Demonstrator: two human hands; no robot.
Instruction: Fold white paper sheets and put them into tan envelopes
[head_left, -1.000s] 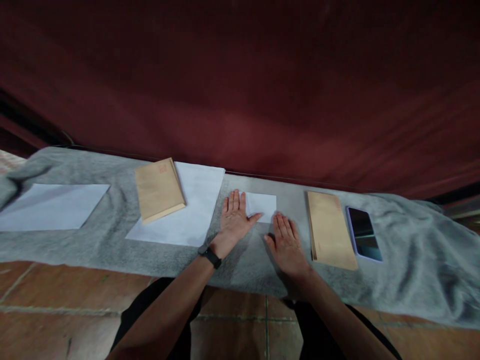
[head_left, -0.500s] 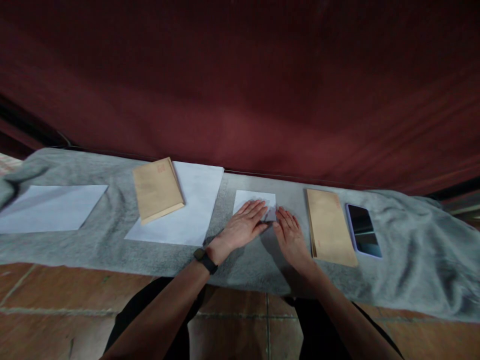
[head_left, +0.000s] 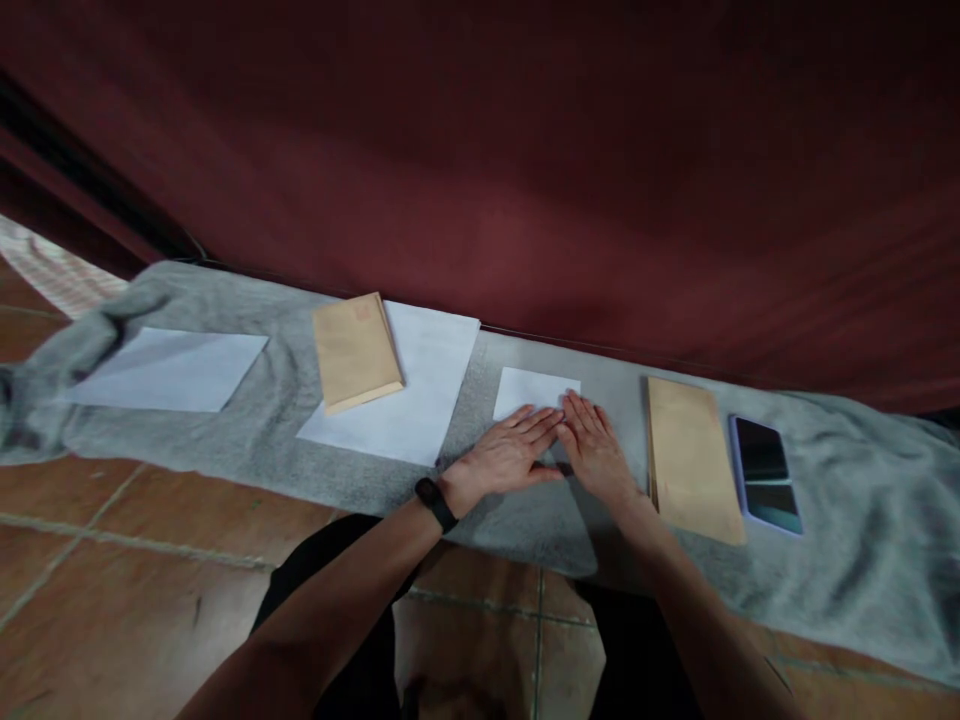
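Observation:
A small white sheet of paper (head_left: 529,388), likely folded, lies on the grey cloth (head_left: 517,525) in front of me. My left hand (head_left: 514,450) rests flat over its near edge, fingers stretched to the right and the thumb apart. At the paper's right end, my right hand (head_left: 596,450) lies flat with its fingers extended and partly covers the corner. The two hands' fingertips meet or nearly meet. Under the hands, the near part of the paper is hidden.
To the left, a brown envelope stack (head_left: 356,350) lies on large white paper (head_left: 431,380), with another white sheet (head_left: 180,370) beyond. Brown envelopes (head_left: 694,460) and a phone (head_left: 766,475) lie to the right. A dark red panel (head_left: 480,230) rises behind the cloth.
My left hand has slid down to the paper's near edge, its fingers now beside the right hand's. My right hand has moved up onto the paper's right corner. The view has shifted and tilted.

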